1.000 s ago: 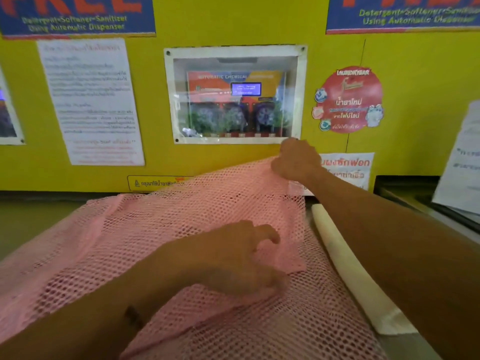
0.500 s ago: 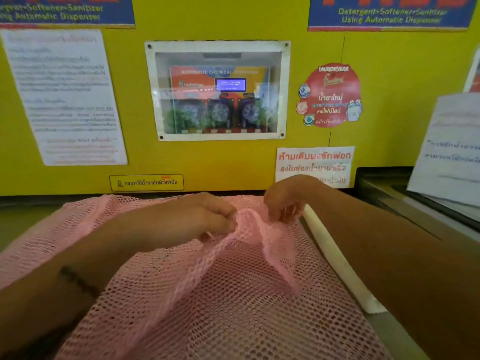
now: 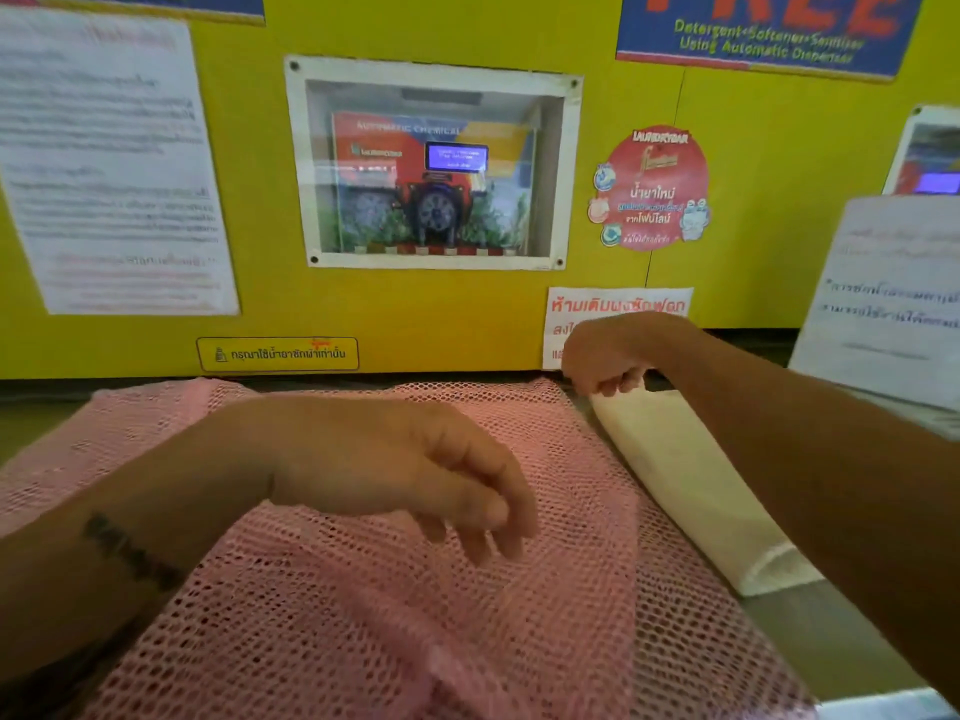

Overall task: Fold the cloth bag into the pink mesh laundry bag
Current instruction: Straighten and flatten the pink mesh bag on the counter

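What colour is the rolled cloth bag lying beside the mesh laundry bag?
Cream white, plain with no pattern; the head view shows the rolled cloth bag best.

1. Setting: a self-service laundromat.
2. Blue banner [image 3: 763, 36] on the yellow panel [image 3: 249, 314]: "Detergent, Softener, Sanitizer Using Automatic Dispenser."
3. Glazed recess [image 3: 431, 166] housing dosing pumps and a small lit display [image 3: 456, 157].
4. Round red sticker [image 3: 653, 188] and printed notices [image 3: 111, 168], blurred.
5. Pink mesh laundry bag [image 3: 415, 626] spread on the counter.
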